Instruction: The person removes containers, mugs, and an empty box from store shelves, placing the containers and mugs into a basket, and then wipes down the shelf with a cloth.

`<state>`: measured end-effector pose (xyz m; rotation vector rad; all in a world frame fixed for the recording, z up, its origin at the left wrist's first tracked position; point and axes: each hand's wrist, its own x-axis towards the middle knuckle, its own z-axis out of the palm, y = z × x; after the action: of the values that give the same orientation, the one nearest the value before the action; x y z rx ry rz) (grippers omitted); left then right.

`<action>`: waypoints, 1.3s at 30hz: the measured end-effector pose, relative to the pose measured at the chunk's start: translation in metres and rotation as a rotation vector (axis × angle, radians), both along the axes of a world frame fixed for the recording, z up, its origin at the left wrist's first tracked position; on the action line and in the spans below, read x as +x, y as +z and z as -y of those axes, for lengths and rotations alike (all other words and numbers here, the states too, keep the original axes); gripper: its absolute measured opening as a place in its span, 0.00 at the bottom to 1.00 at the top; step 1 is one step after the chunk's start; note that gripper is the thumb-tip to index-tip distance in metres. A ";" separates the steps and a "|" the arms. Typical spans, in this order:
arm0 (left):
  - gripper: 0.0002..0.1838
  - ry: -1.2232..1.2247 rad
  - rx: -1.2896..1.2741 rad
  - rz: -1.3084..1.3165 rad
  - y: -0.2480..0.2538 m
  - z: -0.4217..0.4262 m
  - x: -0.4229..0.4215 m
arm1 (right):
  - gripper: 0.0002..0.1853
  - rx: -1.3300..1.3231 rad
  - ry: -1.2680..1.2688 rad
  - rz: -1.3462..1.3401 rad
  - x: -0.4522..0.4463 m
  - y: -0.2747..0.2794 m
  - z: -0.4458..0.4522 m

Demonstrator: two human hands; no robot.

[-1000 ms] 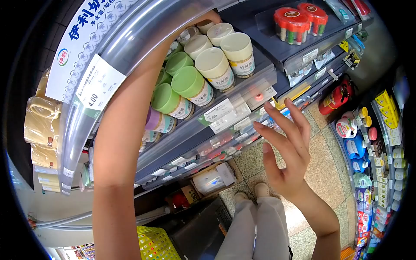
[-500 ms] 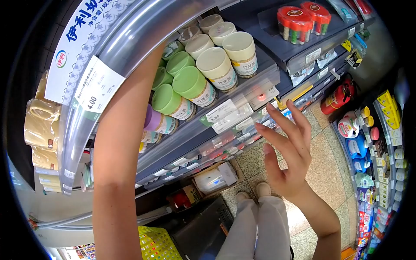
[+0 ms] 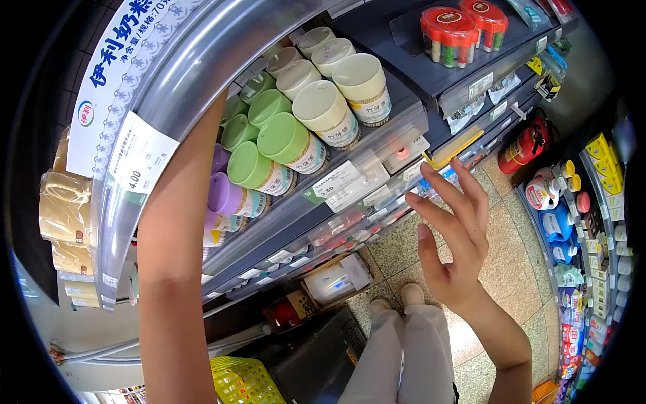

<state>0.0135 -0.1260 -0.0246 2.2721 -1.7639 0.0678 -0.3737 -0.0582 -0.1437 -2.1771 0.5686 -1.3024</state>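
Note:
My left arm reaches up under the clear curved shelf edge point(image 3: 145, 118); its hand is out of sight behind that edge. To the right of the arm stand rows of toothpick jars with white lids point(image 3: 319, 106), green lids point(image 3: 283, 137) and purple lids point(image 3: 225, 194). My right hand point(image 3: 457, 246) hangs in the air in front of the lower shelves, fingers spread and bent a little, holding nothing. It is nearest to the price labels point(image 3: 338, 186) and a yellow item point(image 3: 457, 149) on the shelf below.
Red-lidded jars point(image 3: 449, 37) stand on the shelf at the top right. A fire extinguisher point(image 3: 525, 147) is beyond the shelf end. Another stocked shelf point(image 3: 592, 269) runs down the right. A yellow basket point(image 3: 245, 380) and an open carton point(image 3: 336, 277) are low down.
My left arm has moved left and down, and its hand, partly visible at the back of the jars earlier, is now hidden. More purple-lidded jars show. My right hand has barely moved.

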 end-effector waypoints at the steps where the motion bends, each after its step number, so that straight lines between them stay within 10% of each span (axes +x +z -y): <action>1: 0.30 0.003 0.001 0.003 0.001 0.000 0.002 | 0.27 0.002 -0.001 -0.006 0.000 0.000 -0.001; 20: 0.30 0.047 -0.068 0.295 0.012 -0.038 -0.060 | 0.28 0.056 0.038 0.022 0.006 0.000 -0.019; 23: 0.32 0.243 -0.175 -0.115 0.011 -0.092 -0.137 | 0.27 0.091 0.032 0.029 0.004 0.000 -0.026; 28: 0.38 0.153 -0.148 0.429 -0.018 -0.143 -0.200 | 0.27 0.139 0.033 0.027 0.000 0.002 -0.038; 39: 0.47 0.250 -0.285 0.277 -0.046 -0.148 -0.215 | 0.26 0.242 -0.023 -0.050 -0.032 -0.005 -0.077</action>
<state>-0.2017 0.0216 -0.0702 2.3378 -1.4599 0.6662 -0.4056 0.0184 -0.1489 -2.0135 0.7332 -1.1293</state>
